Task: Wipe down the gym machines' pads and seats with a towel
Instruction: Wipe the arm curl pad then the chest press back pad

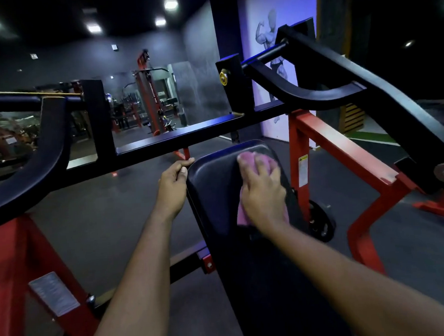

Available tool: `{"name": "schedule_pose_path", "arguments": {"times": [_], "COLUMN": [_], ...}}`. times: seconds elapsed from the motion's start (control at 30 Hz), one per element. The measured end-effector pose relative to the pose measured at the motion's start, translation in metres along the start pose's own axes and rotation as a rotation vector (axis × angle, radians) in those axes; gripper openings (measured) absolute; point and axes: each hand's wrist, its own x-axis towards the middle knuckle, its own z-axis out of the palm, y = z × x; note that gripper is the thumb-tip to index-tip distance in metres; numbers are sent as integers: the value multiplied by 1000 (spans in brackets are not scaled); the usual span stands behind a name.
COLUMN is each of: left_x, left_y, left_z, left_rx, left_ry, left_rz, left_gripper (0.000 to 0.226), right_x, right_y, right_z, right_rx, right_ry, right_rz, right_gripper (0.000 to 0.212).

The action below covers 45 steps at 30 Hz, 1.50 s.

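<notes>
- While my right hand [262,188] lies flat with fingers spread, pressing the pink towel [250,157] onto the black pad [211,186], the cloth sits toward the pad's one o'clock corner, near its top edge.
- My left hand [175,182] curls round the pad's edge at ten o'clock and grips it. I judge this braces the pad against the wiping push.
- Of the two hands, the flat one spreads pressure, so more cloth meets the surface.
- Just beyond, at twelve o'clock, runs the black crossbar [188,141], so upward strokes should stop short of it.
- I reckon the pad's long run toward six o'clock comes next.
</notes>
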Motion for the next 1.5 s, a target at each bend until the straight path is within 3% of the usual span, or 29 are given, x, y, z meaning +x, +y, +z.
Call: {"name": "schedule_pose_path", "arguments": {"times": [0.13, 0.3, 0.37, 0.47, 0.67, 0.93, 1.17, 1.3, 1.5], "left_x": [0, 5, 2, -8, -11, -2, -8, -9, -11], "left_y": [3, 6, 3, -3, -15, -6, 5, 7, 2], "left_z": [0, -20, -31, -45, -54, -47, -49, -47, -43], "left_rx": [-28, 83, 140, 95, 67, -14, -65, -74, -79], "left_ry": [-27, -196, -220, -93, -61, -175, -297, -283, -250], "left_rz": [-44, -78, -54, -52, -21, -63, -182, -208, -163], "left_gripper": [39, 42, 43, 42, 39, 44, 38, 40, 40], "right_x": [-34, 21, 34, 31, -14, -105, -31, 18, -53], "right_y": [-3, -37, -58, -82, -87, -59, -91, -107, -78], "right_z": [2, -11, -7, 3, 23, 51, 21, 11, 28], "right_rx": [84, 153, 86, -44, -149, -324, -176, -145, -94], "right_ry": [-33, 21, 30, 27, 68, 97, 44, 15, 24], "right_rz": [-51, -72, -82, -131, -341, -499, -303, -173, -239], "right_gripper": [48, 40, 41, 48, 59, 66, 61, 54, 64]}}
